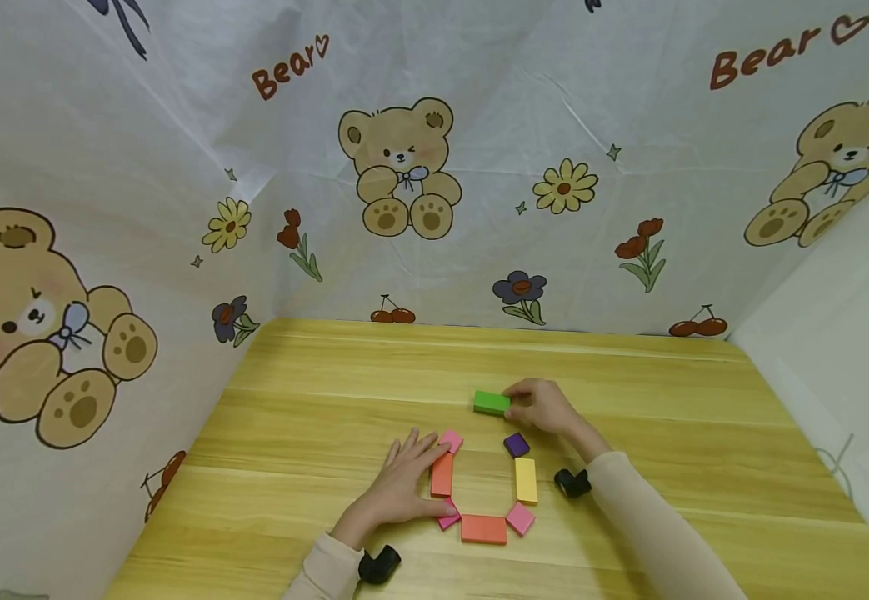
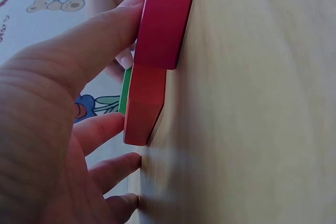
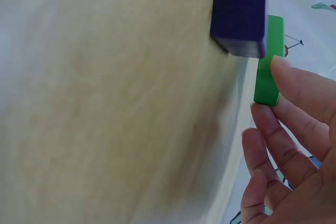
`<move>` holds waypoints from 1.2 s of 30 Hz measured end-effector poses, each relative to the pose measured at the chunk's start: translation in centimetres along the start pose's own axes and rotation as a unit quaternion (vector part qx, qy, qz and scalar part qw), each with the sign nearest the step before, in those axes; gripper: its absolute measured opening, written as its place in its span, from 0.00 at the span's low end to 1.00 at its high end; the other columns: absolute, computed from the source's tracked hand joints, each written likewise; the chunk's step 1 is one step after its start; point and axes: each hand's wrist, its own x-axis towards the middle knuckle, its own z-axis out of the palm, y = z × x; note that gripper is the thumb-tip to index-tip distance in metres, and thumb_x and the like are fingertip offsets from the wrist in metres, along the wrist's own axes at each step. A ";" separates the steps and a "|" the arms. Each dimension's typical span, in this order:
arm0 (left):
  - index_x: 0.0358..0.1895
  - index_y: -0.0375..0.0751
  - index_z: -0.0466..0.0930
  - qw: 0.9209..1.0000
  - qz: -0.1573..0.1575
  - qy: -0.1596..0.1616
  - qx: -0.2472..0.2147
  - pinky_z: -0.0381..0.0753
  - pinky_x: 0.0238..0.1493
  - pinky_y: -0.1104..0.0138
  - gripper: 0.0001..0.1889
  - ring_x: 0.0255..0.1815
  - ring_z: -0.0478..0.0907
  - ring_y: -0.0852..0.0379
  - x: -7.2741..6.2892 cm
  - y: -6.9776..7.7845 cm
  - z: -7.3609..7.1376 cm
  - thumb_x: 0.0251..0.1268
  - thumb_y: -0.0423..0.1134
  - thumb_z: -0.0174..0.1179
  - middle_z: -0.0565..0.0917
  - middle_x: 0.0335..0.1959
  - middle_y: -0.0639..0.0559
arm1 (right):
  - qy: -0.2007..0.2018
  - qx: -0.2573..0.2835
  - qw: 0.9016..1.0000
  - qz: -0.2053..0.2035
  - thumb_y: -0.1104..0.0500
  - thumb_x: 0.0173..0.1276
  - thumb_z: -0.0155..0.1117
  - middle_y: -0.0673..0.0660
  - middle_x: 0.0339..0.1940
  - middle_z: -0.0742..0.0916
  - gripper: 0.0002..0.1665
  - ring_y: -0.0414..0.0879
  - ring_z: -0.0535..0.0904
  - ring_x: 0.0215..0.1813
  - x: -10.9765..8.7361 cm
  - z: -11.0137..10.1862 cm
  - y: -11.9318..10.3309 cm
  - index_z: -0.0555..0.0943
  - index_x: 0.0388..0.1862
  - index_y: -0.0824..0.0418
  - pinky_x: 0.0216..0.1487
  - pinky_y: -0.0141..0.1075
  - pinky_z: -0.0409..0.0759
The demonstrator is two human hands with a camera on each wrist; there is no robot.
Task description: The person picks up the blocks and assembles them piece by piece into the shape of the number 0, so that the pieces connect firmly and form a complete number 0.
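Note:
In the head view my right hand (image 1: 542,406) pinches the right end of a green block (image 1: 491,403), just beyond the other blocks. Beside the row's left side my left hand (image 1: 402,481) lies spread, its thumb touching a magenta block (image 1: 447,517) and a fingertip by a pink block (image 1: 451,441). Between those two stands a red-orange block (image 1: 441,475). Another red-orange block (image 1: 483,529), a pink block (image 1: 520,518), a yellow block (image 1: 526,481) and a purple block (image 1: 516,444) continue the ring, which has a gap on its far side.
The blocks rest on a wood-grain table (image 1: 314,400). A white sheet (image 1: 479,108) printed with bears and flowers hangs behind and to the left. Black wrist-worn pieces show at the left wrist (image 1: 379,565) and the right wrist (image 1: 572,483).

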 end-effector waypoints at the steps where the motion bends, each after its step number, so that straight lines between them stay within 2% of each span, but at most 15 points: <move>1: 0.75 0.49 0.60 1.000 0.000 0.001 0.001 0.35 0.77 0.41 0.51 0.81 0.40 0.39 0.0 0.0 0.0 0.48 0.62 0.71 0.56 0.78 0.45 | -0.001 0.001 1.000 0.002 0.60 0.59 0.73 0.58 0.45 0.88 0.17 0.50 0.82 0.47 -0.1 0.0 0.0 0.85 0.48 0.63 0.50 0.46 0.80; 12: 0.76 0.51 0.59 1.000 0.000 0.004 0.006 0.35 0.77 0.41 0.51 0.81 0.40 0.39 0.1 -0.3 0.2 0.47 0.63 0.71 0.56 0.78 0.46 | -0.021 0.029 0.999 0.024 0.59 0.59 0.73 0.57 0.46 0.88 0.17 0.48 0.81 0.47 -1.3 0.4 -0.9 0.86 0.47 0.60 0.50 0.44 0.79; 19: 0.76 0.50 0.60 1.000 0.000 0.002 0.005 0.35 0.77 0.41 0.51 0.81 0.40 0.39 0.1 -0.3 0.2 0.48 0.64 0.71 0.56 0.78 0.46 | -0.036 0.027 0.999 0.009 0.59 0.60 0.73 0.56 0.45 0.87 0.17 0.47 0.81 0.45 -1.8 0.7 -1.5 0.86 0.48 0.61 0.47 0.40 0.80; 36: 0.75 0.50 0.60 1.000 0.003 0.005 0.005 0.35 0.77 0.40 0.51 0.81 0.40 0.38 0.1 -0.4 0.3 0.48 0.63 0.71 0.57 0.78 0.45 | -0.049 0.023 0.998 -0.021 0.60 0.58 0.74 0.56 0.42 0.89 0.16 0.51 0.82 0.46 -2.3 1.2 -2.0 0.86 0.46 0.62 0.50 0.47 0.81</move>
